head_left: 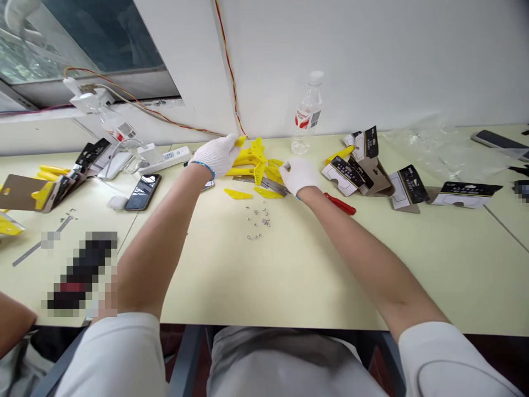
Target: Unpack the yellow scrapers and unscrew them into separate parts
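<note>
Both of my hands wear white knit gloves at the far side of the table. My left hand (219, 156) is closed, with a small yellow plastic piece (240, 141) at its fingertips, beside the pile of yellow frame-like parts (258, 157). My right hand (300, 173) has its fingers curled at the pile's right side, at a yellow plastic piece (274, 168); its grip is partly hidden. Grey metal strips (275, 186) lie under the pile. Nearer me are two flat yellow pieces, one on the left (237, 194) and one on the right (268, 192), and several small metal screws (264, 221).
A clear bottle (306, 118) stands by the wall. Red-handled pliers (341, 204) and folded card packages (366, 171) are on the right. Leftward are a phone (142, 192), a power strip (165, 160) and more packages (61, 184). Another person's arm (14, 322) shows at lower left.
</note>
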Motion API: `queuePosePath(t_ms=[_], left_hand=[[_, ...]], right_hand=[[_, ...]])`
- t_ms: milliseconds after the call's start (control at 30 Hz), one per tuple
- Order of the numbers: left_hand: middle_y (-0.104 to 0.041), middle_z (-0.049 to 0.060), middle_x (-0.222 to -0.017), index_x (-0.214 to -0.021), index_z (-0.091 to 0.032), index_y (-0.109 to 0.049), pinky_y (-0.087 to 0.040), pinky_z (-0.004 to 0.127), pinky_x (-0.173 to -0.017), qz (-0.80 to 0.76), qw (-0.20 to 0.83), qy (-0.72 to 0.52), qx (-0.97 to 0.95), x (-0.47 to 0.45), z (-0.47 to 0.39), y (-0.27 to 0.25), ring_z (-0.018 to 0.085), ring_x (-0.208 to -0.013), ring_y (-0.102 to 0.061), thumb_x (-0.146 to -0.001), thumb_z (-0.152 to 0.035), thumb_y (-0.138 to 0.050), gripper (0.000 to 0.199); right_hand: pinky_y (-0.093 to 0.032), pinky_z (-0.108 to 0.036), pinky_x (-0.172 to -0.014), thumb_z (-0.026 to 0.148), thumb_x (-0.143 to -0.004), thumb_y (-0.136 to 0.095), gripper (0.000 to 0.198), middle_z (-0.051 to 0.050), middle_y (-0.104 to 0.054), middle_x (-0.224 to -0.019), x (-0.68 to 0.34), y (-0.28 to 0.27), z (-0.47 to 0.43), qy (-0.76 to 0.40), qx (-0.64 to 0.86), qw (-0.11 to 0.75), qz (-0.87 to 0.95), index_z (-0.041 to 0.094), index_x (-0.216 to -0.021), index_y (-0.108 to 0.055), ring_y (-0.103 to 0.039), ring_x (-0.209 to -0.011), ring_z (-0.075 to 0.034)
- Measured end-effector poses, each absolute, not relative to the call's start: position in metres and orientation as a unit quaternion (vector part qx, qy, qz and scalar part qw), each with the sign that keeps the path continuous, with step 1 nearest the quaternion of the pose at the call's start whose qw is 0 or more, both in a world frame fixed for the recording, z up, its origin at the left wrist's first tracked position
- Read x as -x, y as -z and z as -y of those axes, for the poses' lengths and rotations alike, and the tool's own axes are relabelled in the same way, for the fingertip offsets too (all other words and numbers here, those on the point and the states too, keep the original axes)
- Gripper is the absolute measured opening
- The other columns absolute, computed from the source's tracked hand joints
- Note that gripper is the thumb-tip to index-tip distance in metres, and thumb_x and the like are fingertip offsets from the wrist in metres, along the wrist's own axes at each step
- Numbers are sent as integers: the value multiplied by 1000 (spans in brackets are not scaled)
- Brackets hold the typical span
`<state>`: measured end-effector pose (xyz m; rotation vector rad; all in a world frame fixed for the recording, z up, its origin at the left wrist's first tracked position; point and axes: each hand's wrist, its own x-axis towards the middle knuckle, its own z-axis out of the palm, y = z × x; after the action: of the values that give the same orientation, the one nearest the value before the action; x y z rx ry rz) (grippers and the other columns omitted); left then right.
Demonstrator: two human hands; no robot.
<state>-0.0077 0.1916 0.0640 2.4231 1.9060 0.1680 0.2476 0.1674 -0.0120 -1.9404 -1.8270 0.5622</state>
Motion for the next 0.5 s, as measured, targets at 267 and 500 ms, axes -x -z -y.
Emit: queuePosePath(t_ms=[267, 500], left_hand=[[-69, 7, -151, -169, -38, -67, -46, 41, -108, -542, -51, 16, -839, -4, -244, -38, 28, -129, -60, -118, -32, -47, 55], [-72, 1, -153, -170, -38, -63, -42, 34, -106, -521, -60, 67, -849, 4, -251, -31, 22, -124, -53, -115, -23, -55, 57]], right_hand=[[-54, -53, -112, 33, -118, -56, 33, -21, -78, -133, -186, 2, -126, -77, 576, 144, 801, 17, -129, -83, -70, -125, -38], [-65, -49, -101, 27, -114, -67, 27, -20, -81, -137, -58, 19, -79, -129, 285, 43, 949, 14, -133, -81, -80, -122, -37]])
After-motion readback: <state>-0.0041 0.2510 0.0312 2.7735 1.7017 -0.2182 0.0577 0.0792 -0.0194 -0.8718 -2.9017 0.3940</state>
